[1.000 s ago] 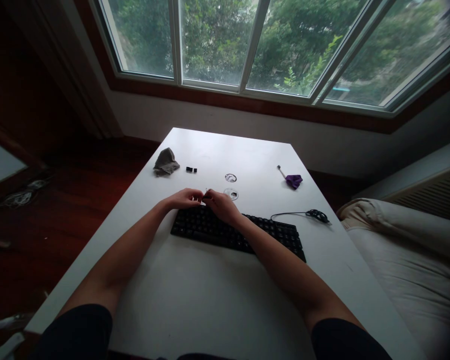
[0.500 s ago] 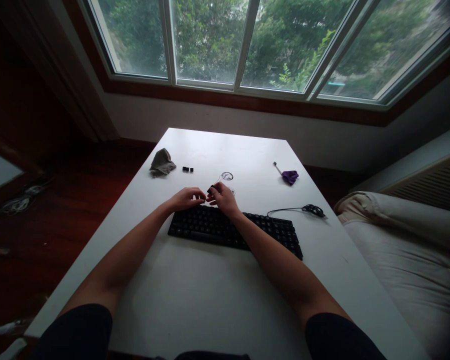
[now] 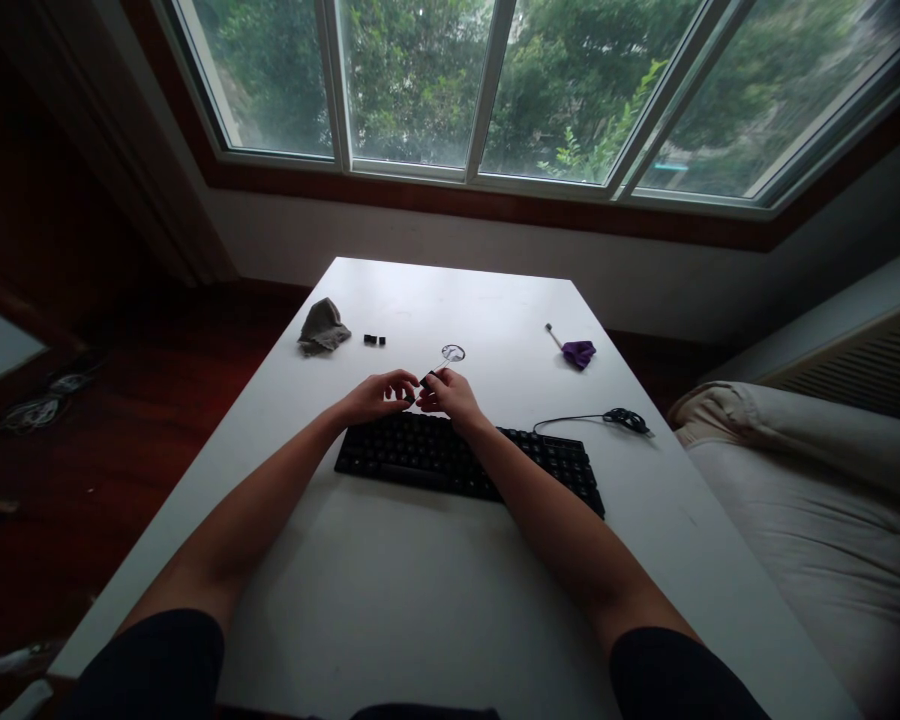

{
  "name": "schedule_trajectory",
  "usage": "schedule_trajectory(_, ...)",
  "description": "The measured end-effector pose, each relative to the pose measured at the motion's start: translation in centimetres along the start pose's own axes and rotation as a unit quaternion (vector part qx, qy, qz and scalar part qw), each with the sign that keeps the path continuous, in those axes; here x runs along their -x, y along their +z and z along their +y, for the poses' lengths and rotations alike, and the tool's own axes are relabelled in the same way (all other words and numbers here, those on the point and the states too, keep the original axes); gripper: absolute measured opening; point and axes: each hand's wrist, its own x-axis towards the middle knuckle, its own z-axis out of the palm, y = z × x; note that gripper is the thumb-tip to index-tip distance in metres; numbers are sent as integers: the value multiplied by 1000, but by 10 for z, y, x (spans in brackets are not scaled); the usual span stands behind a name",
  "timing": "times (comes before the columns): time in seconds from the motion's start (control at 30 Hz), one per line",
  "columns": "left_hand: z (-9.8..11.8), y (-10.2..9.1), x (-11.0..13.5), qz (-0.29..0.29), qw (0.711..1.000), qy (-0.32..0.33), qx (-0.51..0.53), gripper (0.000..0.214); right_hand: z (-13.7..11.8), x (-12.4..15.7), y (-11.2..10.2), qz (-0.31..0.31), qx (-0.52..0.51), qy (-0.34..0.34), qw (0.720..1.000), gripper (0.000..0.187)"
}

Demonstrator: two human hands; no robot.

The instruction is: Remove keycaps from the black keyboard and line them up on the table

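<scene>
A black keyboard (image 3: pixel 405 455) lies across the middle of the white table, under my forearms. Above its back edge my right hand (image 3: pixel 454 398) pinches a small black handle with thin wires, which looks like a wire keycap puller (image 3: pixel 428 380). Close beside it, my left hand (image 3: pixel 377 397) has its fingertips closed on a small black piece that looks like a keycap (image 3: pixel 410 399). The two hands nearly touch. Several loose black keycaps (image 3: pixel 371 340) sit on the table beyond my left hand.
A grey cloth (image 3: pixel 324 328) is bunched at the table's left edge. Behind my hands lies a dark-rimmed round item (image 3: pixel 454 353). On the right are a brush (image 3: pixel 554 335) against a purple cloth (image 3: pixel 579 354) and the keyboard's coiled cable (image 3: pixel 626 420). A cream sofa (image 3: pixel 772 500) stands right of the table.
The puller's handle has shifted slightly right and its wires have swung. The left fingers have lifted a little, and the small black piece between them shows more clearly.
</scene>
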Motion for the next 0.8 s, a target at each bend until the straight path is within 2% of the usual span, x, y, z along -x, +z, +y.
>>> schedule_trajectory(0.1, 4, -1, 0, -8, 999, 17, -40, 28, 1, -1, -1, -1, 8, 3, 1000, 15)
schedule_trajectory(0.27, 9, -3, 1, -28, 991, 43, -123, 23, 2, -2, -1, 6, 22, 11, 1000, 15)
schedule_trajectory(0.4, 11, 0, 0, -13, 984, 74, -161, 20, 0, 0, -2, 12, 37, 4, 999, 14)
schedule_trajectory(0.5, 15, 2, -2, 3, 983, 93, -160, 17, -2, 5, -1, 26, 97, -31, 994, 13)
schedule_trajectory(0.6, 22, 3, -4, 14, 987, 90, -133, 17, -4, 11, 0, 49, 206, -94, 973, 13)
schedule_trajectory(0.67, 26, 1, -5, 23, 988, 87, -125, 18, -6, 14, 1, 51, 242, -113, 962, 12)
schedule_trajectory(0.8, 20, -2, -5, 49, 986, 59, -149, 18, -13, 19, -6, 56, 181, -102, 976, 13)
